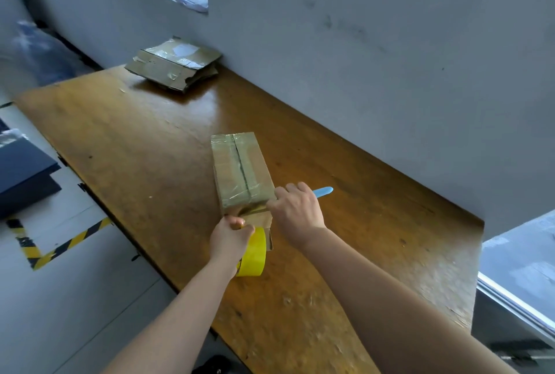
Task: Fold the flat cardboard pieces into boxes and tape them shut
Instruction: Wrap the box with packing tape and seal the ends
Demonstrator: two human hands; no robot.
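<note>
A small folded cardboard box [240,169] stands on the wooden table [135,148], its top seam covered with clear tape. My left hand [229,238] grips a yellow tape roll [253,253] at the box's near end, with a strip of tape stretched up to the box. My right hand [297,208] holds a light blue cutter [322,191] against the box's near right corner, where the tape strip runs. The cutter's blade end is hidden behind my fingers.
A stack of flat, taped cardboard pieces [174,66] lies at the table's far end by the grey wall [360,58]. Left of the table are a dark blue box [24,175] and yellow-black floor tape [60,244]. A window ledge [516,268] lies to the right.
</note>
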